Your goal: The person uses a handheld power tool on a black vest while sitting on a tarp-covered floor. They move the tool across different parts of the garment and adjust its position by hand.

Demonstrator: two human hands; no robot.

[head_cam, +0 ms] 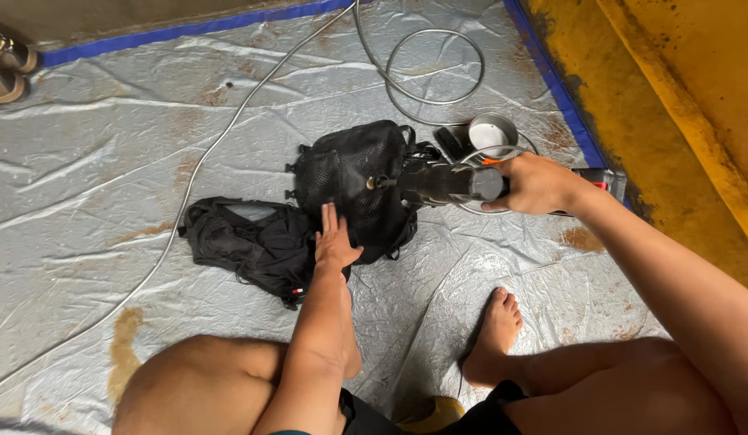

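The left hand [335, 242] lies flat, fingers spread, grip open, pressing on the black fabric backpack [342, 189], which sits at the centre of the crinkled silver plastic tarp [108, 185] on the floor. The right hand [535, 184], at 3 o'clock from the backpack, has its grip closed around a dark cylindrical nozzle tool [446, 182] whose tip touches the bag's mesh. A grey hose [229, 121] runs toward 11 o'clock. A round metal cup [492, 131] stands at 1 o'clock.
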